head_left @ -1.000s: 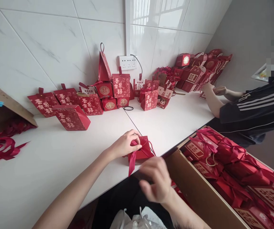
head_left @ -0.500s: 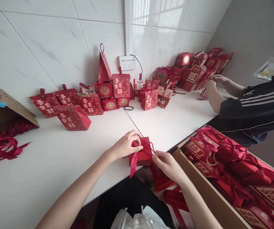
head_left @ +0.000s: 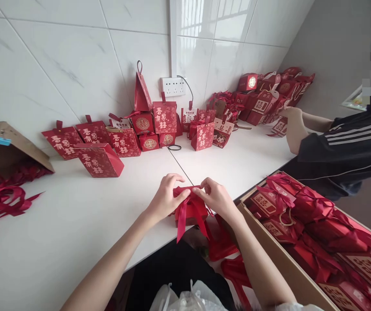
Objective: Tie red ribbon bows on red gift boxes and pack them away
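A small red gift box (head_left: 190,219) stands at the front edge of the white table, with a red satin ribbon (head_left: 182,216) on its top and two tails hanging down its near side. My left hand (head_left: 167,196) is on the left part of the ribbon, thumb pressed near the middle and fingers curled behind. From the other side my right hand (head_left: 217,199) pinches the ribbon, its thumb almost meeting the left thumb. The knot between the thumbs is partly hidden.
On the right, a cardboard carton (head_left: 282,255) holds several ribboned red boxes. Red gift boxes (head_left: 99,160) line the wall beneath a power socket (head_left: 173,86). Loose ribbons (head_left: 7,198) spill from a box at left. A co-worker's hand (head_left: 287,113) is at the far right boxes.
My right hand has moved up and left from the box's right side to the ribbon's middle. My left hand has turned, its thumb now at the knot. Both ribbon tails now hang in front.
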A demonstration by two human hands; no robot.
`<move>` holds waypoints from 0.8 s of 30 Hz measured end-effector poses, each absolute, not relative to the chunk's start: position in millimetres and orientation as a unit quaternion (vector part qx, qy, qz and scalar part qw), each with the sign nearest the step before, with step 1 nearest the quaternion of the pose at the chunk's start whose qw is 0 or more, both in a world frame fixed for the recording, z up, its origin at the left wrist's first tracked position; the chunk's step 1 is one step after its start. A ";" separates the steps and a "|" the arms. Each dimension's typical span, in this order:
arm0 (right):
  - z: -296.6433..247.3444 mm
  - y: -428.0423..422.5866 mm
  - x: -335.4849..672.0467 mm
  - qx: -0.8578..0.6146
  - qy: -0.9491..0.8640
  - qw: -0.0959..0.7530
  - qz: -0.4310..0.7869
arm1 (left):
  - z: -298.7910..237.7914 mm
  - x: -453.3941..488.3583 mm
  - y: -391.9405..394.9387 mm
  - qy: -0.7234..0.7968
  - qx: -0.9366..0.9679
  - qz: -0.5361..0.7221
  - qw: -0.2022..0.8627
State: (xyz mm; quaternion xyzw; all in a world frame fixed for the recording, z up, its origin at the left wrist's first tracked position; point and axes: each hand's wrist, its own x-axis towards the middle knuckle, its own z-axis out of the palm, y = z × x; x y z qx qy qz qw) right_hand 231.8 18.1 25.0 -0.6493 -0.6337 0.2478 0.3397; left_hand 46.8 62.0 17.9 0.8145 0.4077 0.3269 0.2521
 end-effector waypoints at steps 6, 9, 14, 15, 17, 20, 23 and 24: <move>19.6 10.2 221.9 -0.626 -0.594 0.397 0.314 | 21.2 44.6 38.5 0.514 0.770 0.313 0.215; 12.9 2.7 217.2 -0.618 -0.550 0.450 0.336 | 22.5 46.2 24.5 0.544 0.726 0.323 0.271; 1.1 -2.4 212.2 -0.600 -0.494 0.505 0.375 | 16.4 51.8 6.3 0.588 0.669 0.325 0.319; -0.2 -2.5 212.2 -0.597 -0.492 0.508 0.378 | 14.4 53.0 4.6 0.586 0.664 0.336 0.320; -1.6 -2.1 212.9 -0.591 -0.490 0.512 0.386 | 10.4 54.9 2.9 0.582 0.656 0.360 0.317; -3.3 -1.1 214.0 -0.582 -0.477 0.523 0.400 | 5.2 56.3 2.0 0.584 0.646 0.385 0.307; -6.6 -0.8 213.4 -0.577 -0.452 0.536 0.419 | 1.4 56.7 0.4 0.591 0.632 0.396 0.307; -8.2 -1.0 212.6 -0.574 -0.440 0.541 0.429 | 0.4 56.8 -0.2 0.593 0.628 0.399 0.308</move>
